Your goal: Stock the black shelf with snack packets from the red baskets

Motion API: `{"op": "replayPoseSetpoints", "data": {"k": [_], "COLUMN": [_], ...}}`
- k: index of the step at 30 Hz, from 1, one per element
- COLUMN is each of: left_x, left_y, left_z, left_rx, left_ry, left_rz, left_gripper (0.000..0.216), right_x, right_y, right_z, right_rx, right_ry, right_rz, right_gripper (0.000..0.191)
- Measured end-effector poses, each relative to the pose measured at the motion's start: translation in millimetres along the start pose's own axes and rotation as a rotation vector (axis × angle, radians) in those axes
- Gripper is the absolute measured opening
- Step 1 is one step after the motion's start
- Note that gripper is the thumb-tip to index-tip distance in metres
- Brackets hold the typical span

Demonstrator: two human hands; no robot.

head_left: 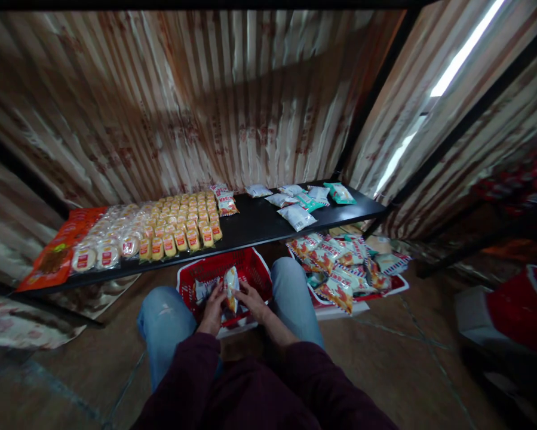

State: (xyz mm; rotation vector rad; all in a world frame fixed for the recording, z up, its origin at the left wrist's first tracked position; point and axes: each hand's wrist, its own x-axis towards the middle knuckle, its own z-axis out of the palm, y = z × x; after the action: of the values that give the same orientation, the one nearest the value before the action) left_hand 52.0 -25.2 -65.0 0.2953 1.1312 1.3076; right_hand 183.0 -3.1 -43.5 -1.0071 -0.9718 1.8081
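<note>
Two hands, your left hand (pixel 214 306) and your right hand (pixel 252 300), hold one snack packet (pixel 232 286) over the red basket (pixel 251 269) between your knees. Fingers of both press it from opposite sides; exact thumb placement cannot be told. Step in hand, as judged: handling a single packet, roughly upright. The next move appears to call for an even, light grip, with clearance from the basket's rim and from the black shelf (pixel 254 222) beyond.
</note>
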Motion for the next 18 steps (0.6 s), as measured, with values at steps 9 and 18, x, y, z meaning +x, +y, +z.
{"op": "replayPoseSetpoints", "data": {"k": [9,18], "left_x": [2,5], "left_y": [8,10], "left_z": [10,15], "left_rx": [0.087,0.112], "left_ry": [0.137,0.026], "left_rz": [-0.146,0.009], "left_gripper": [0.03,0.047], "right_x": [10,0], "right_y": [2,-24], "right_z": [-8,-5], "right_rx": [0.152,0.072], "right_ry": [0.148,0.108], "right_rz": [0.038,-0.003], "right_gripper": [0.054,0.052]}}
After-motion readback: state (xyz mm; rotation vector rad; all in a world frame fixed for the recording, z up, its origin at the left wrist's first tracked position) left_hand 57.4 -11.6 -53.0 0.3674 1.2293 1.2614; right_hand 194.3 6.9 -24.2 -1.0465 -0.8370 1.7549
